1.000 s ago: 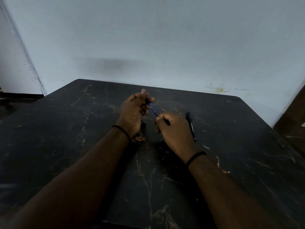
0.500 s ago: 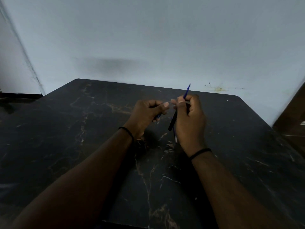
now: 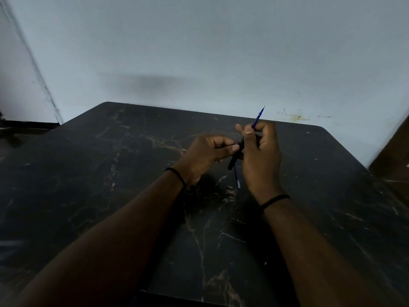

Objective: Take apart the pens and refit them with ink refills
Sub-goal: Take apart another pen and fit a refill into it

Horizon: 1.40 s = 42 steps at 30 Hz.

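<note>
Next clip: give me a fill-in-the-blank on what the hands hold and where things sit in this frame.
1. The right hand holds a blue ink refill whose tip points ____ from the person.
2. The black pen barrel is gripped by ____ hands, the left hand included.
3. Each wrist wears a ____ band.
4. The dark marble-patterned table stands against a ____.

Missing: away; both; black; wall

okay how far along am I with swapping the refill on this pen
Done: the blue refill is exposed, sticking up out of your right hand. In hand: both the right and left hand grip the black barrel. Left: seating the refill and closing the pen; other pens aren't visible.
</note>
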Tool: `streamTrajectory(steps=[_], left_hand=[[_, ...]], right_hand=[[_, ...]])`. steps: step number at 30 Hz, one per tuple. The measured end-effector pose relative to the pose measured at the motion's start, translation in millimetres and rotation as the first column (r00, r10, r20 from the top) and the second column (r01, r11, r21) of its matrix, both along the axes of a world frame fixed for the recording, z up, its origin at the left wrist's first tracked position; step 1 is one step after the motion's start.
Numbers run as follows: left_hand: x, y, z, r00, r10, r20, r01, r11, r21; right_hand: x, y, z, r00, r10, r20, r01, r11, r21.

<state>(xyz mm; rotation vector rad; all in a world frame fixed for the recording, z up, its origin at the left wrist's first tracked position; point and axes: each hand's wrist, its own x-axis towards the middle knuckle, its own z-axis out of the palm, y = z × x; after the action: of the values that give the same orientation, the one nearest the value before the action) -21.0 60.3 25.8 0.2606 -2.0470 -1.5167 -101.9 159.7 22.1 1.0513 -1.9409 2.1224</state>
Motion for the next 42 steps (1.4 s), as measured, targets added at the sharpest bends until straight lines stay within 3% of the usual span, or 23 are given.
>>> streamTrajectory(steps=[14,18,21,23,25,27,29,42], left_hand=[[0,1,-2,0.996,-0.069,-0.049,0.071,0.997,0.039],[-1,-1,-4,0.998,0.028,-0.063,-0.024,0.998,0.064],[-2,-6,-6,0.986,0.16,-0.056,-0.156,0.985,0.07],[-2,-11,-7,0.976,0.204,-0.072,-0.197,0.976,0.095],[-1,-14,-7,0.97,0.229,-0.085,-0.219,0.97,0.109],[-1,-15,-8,0.966,0.244,-0.08,-0.235,0.966,0.107],[-2,-16,-9,0.967,0.247,-0.067,-0.239,0.966,0.101],[-4,-15,-10,0.965,0.247,-0.09,-0.236,0.964,0.122]], right_hand=[[3,-1,-2,0.998,0.052,0.038,-0.052,0.999,0.003],[0,0,-2,1.0,0.011,0.013,-0.011,1.0,0.01],[-8,5,-1,0.986,-0.162,-0.035,0.165,0.982,0.09],[-18,11,-1,0.942,-0.289,-0.172,0.327,0.909,0.26],[-30,18,-1,0.895,-0.328,-0.302,0.44,0.757,0.483],[-36,23,0,0.903,-0.289,-0.318,0.429,0.617,0.659],[-37,25,1,0.922,-0.241,-0.305,0.388,0.538,0.749],[-26,17,-6,0.838,-0.171,-0.518,0.545,0.306,0.781]])
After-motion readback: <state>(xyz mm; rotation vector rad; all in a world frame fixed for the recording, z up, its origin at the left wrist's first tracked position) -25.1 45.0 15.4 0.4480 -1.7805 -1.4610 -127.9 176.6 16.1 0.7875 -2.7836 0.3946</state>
